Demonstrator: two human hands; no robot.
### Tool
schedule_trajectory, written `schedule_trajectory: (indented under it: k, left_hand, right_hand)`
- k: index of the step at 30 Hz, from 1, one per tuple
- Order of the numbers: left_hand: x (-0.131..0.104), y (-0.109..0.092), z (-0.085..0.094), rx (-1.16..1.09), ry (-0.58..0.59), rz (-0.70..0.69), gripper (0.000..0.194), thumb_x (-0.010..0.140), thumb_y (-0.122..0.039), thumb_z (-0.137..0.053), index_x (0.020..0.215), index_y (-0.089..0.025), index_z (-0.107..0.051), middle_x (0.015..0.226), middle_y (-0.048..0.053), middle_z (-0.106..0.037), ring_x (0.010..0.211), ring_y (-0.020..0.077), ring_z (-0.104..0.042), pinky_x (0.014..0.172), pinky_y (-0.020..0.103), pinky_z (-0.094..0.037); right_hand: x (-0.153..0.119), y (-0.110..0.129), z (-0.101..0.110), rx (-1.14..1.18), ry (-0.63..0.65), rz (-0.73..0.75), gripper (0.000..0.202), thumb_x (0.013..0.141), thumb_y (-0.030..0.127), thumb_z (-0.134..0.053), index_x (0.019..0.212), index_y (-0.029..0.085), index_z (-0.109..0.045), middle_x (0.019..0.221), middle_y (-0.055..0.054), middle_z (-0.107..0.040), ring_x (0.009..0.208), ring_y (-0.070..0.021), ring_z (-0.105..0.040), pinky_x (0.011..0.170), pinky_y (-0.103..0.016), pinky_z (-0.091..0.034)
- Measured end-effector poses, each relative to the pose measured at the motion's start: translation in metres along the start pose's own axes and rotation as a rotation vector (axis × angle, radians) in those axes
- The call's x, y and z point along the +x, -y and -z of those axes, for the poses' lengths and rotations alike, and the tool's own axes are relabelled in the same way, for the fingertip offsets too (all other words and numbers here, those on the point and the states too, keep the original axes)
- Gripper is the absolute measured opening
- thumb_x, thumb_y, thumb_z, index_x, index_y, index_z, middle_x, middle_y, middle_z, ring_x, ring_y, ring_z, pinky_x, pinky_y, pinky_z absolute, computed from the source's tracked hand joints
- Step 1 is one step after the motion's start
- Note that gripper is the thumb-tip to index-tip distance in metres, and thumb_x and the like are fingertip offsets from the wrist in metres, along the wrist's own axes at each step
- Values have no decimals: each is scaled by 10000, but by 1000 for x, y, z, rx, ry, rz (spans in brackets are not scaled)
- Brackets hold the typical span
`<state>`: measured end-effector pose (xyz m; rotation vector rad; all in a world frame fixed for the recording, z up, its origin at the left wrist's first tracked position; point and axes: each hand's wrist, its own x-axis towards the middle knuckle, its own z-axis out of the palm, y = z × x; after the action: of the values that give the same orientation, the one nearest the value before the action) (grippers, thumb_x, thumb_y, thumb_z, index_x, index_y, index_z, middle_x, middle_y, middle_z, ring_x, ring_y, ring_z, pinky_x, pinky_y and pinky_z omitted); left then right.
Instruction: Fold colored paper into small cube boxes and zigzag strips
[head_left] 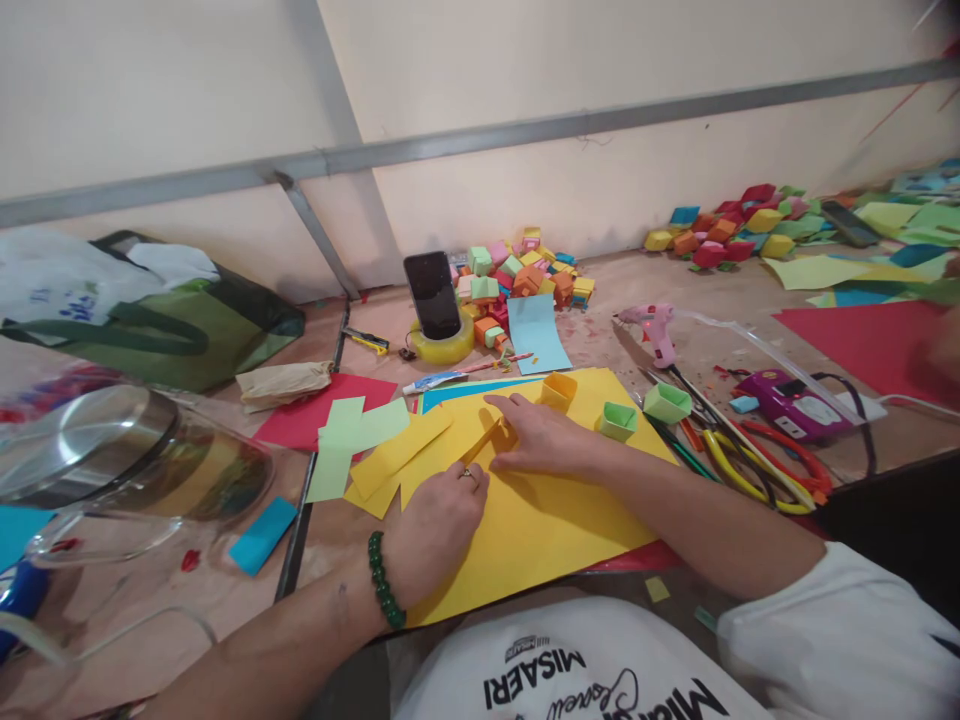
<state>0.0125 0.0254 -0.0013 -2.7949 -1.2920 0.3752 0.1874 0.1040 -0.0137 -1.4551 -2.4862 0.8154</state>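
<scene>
A narrow folded strip of yellow paper [480, 445] lies between my hands on large yellow sheets [540, 530]. My left hand [442, 515], with a ring and a green bead bracelet, has its fingers closed at the strip's near end. At the far end, my right hand [551, 435] curves its thumb and index finger around the folded paper; its other fingers are partly hidden. Just beyond that hand stands an open orange-yellow paper box [559, 390]. Two green paper boxes, one [617, 421] on the sheets and another [667, 402] by their edge, are to its right.
Loose yellow strips [401, 455] and green strips [337, 450] lie left. A phone [435, 290] leans on a tape roll [444, 340] before piled paper cubes [525, 275]. Right are a pink glue gun [652, 330], scissors [787, 465] and a purple power strip [795, 405]. A glass jug [202, 450] stands left.
</scene>
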Motion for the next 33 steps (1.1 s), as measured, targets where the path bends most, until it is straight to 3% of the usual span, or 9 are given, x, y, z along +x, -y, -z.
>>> schedule_trajectory:
  k: [3,13,19,23,29,33]
  left_hand:
    - [-2,-4,6,16,6,8,360,827,20,-373,1106,-81,-577,927,133,-646,830,224,-603,739,348,-511]
    - [-4,3,5,-164,14,39,249,848,-61,-427,1033,-152,-567,974,108,-600,897,222,-560,793,359,-498]
    - [-2,5,12,-162,22,-32,304,853,-92,-395,1106,-114,-562,964,133,-601,899,260,-565,745,395,-519]
    - [-6,6,13,-159,32,-15,261,834,-79,-401,1002,-127,-596,989,138,-612,912,257,-575,773,407,-528]
    - [-20,8,10,-209,61,-10,284,835,-71,-401,1024,-112,-609,1156,156,-608,1009,259,-590,865,412,-528]
    - [-28,6,5,-240,11,18,323,866,-76,-370,1102,-110,-587,1219,160,-580,1099,265,-550,930,417,-500]
  right_hand:
    - [-1,3,-1,-23,-4,-20,947,681,498,-704,1463,218,-249,1147,-131,-537,960,-304,-598,715,-340,-439]
    - [2,1,12,6,67,-64,912,694,422,-703,1454,184,-258,1058,-116,-598,965,-287,-604,750,-328,-442]
    - [7,2,11,-59,64,-73,936,660,483,-714,1437,181,-289,1094,-143,-605,985,-323,-608,712,-331,-451]
    - [13,-13,7,-2,55,-48,851,683,353,-734,1412,175,-332,1019,-119,-651,902,-269,-636,667,-285,-455]
    - [11,-16,17,123,117,-129,672,803,172,-607,1407,204,-314,663,3,-644,478,-139,-570,452,-218,-374]
    - [9,-13,23,102,204,-149,668,846,138,-523,1440,195,-223,688,14,-645,494,-108,-584,443,-172,-368]
